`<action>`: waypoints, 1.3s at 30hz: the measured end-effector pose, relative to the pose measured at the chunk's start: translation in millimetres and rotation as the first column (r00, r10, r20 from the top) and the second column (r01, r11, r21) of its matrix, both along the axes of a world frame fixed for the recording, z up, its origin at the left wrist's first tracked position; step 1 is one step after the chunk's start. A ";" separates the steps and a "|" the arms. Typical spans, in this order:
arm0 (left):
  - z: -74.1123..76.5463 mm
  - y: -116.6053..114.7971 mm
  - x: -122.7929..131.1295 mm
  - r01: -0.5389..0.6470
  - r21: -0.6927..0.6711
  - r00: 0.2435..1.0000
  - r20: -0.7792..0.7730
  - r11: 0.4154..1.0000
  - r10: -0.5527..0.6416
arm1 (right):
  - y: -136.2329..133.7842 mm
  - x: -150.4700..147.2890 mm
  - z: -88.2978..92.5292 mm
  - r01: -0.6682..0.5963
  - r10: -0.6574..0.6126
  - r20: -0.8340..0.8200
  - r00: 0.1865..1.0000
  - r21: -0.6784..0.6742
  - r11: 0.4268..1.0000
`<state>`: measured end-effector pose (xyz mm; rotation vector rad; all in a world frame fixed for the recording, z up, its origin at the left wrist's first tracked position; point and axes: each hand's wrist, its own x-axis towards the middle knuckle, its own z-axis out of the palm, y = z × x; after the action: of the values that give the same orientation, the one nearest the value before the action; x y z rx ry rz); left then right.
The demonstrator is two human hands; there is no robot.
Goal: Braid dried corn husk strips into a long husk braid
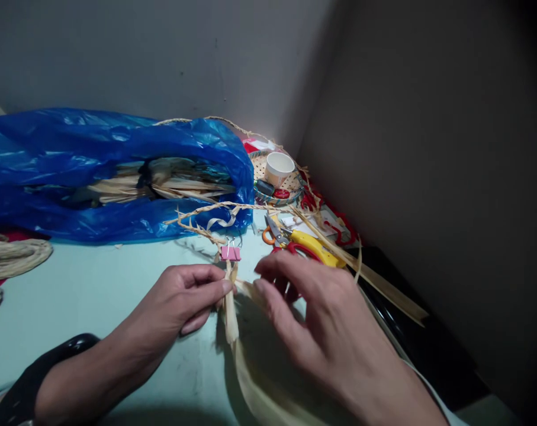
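Observation:
My left hand (190, 299) pinches pale dried leaf strips (230, 319) just below a pink binder clip (231, 254). The clip grips the start of the strips, and a thin twisted cord (206, 208) runs from it toward the back and right. To the right of the strips, my right hand (312, 302) is raised with thumb and fingers apart and curved. One strip passes toward its thumb, but no grip on it shows. A long, wide strip (250, 390) hangs down toward the bottom of the view.
A blue plastic bag (95, 136) with dried leaves (179, 177) lies at the back left. Behind my right hand are scissors (275, 231), a yellow-handled tool (317, 247) and a woven tray (260, 163) with a white cup (279, 168). Coiled rope (15, 257) lies at far left.

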<state>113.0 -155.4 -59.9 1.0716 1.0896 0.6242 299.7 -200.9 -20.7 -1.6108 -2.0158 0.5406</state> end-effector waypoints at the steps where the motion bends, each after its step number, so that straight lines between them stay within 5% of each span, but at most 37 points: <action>1: 0.1 0.5 -0.4 0.007 0.005 1.000 0.012 1.000 -0.007 | 0.4 1.6 0.1 0.013 -0.013 -0.020 1.000 0.026 1.000; 7: 0.8 2.6 -0.5 0.027 0.041 0.999 0.035 0.999 -0.029 | 6.0 -5.2 -16.7 -0.174 0.137 -0.179 0.974 -0.214 0.961; 13: -0.8 -1.1 1.2 -0.055 0.060 0.993 -0.103 0.997 0.061 | 9.5 -11.5 -24.3 -0.144 0.075 -0.249 0.966 -0.273 0.951; 18: 1.1 0.3 -0.3 -0.026 0.284 0.978 -0.191 0.958 0.083 | 7.9 -15.2 -28.8 -0.125 0.080 -0.202 0.976 -0.220 0.967; 24: 10.7 4.3 -0.2 0.030 0.380 0.952 -0.292 0.925 0.089 | 10.1 -14.9 -23.9 -0.100 0.058 -0.189 0.980 -0.220 0.970; 32: 12.9 3.6 1.9 0.020 0.163 0.989 -0.151 0.986 0.005 | 7.9 -12.7 -20.3 -0.112 0.086 -0.141 0.986 -0.184 0.977; 39: 9.4 -2.7 4.2 -0.007 0.213 0.976 -0.211 0.977 0.053 | -5.9 -18.1 -17.9 -0.114 0.113 0.167 0.979 -0.005 0.993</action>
<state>117.2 -158.1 -50.5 1.3329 1.2486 0.6703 281.6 -206.9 -38.6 -1.5913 -2.2413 0.4542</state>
